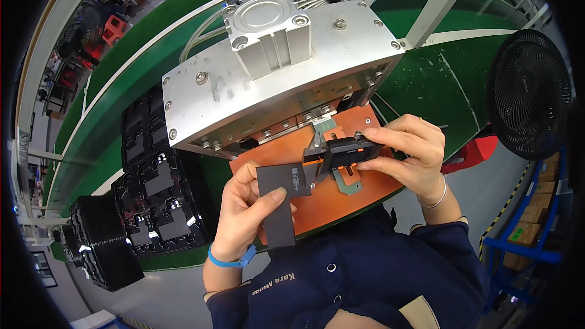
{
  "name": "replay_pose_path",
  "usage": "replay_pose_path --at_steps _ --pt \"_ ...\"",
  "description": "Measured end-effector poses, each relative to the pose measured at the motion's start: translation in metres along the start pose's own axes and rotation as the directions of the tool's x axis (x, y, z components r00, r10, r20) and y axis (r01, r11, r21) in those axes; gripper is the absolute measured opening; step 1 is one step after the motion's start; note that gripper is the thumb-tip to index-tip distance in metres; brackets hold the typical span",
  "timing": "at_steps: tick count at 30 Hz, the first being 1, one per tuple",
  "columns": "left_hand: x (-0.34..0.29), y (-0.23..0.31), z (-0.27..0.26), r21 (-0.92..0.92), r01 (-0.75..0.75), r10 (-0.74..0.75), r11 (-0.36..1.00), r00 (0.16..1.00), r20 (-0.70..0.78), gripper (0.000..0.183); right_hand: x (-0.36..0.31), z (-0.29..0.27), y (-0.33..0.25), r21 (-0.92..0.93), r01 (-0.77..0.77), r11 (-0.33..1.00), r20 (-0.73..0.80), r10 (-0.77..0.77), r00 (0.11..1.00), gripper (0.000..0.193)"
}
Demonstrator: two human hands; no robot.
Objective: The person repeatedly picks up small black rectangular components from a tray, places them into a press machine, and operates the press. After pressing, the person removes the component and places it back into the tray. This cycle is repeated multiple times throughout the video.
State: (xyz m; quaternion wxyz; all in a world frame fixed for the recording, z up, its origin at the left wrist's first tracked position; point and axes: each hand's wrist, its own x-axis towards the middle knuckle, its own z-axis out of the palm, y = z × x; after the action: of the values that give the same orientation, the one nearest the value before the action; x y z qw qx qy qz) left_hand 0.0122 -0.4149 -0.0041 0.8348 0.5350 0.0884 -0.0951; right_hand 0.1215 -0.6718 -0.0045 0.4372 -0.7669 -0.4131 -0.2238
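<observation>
The left hand pinches a dark grey flat strip, its long axis running toward the person. The strip's upper end meets the small black part that the right hand grips just beside it. Both are held over the orange fixture plate, under the press's aluminium housing, with black trays to the left.

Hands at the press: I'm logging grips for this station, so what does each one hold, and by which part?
The left hand pinches a flat dark grey sheet at its middle. The right hand grips a small black part by its right end.
</observation>
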Motion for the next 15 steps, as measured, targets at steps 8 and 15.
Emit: replay_pose_path --at_steps 8,15 --pt "-0.0004 -0.0006 -0.0005 0.000 0.005 -0.005 1.000 1.000 -0.009 0.017 -0.0013 0.0020 0.0011 0.006 0.002 1.000 0.008 -0.002 1.000 0.051" --pt "-0.0005 -0.0015 0.0001 0.000 0.003 -0.003 1.000 1.000 -0.008 0.016 -0.0030 0.0019 0.0003 0.015 0.004 1.000 0.012 -0.004 1.000 0.051"
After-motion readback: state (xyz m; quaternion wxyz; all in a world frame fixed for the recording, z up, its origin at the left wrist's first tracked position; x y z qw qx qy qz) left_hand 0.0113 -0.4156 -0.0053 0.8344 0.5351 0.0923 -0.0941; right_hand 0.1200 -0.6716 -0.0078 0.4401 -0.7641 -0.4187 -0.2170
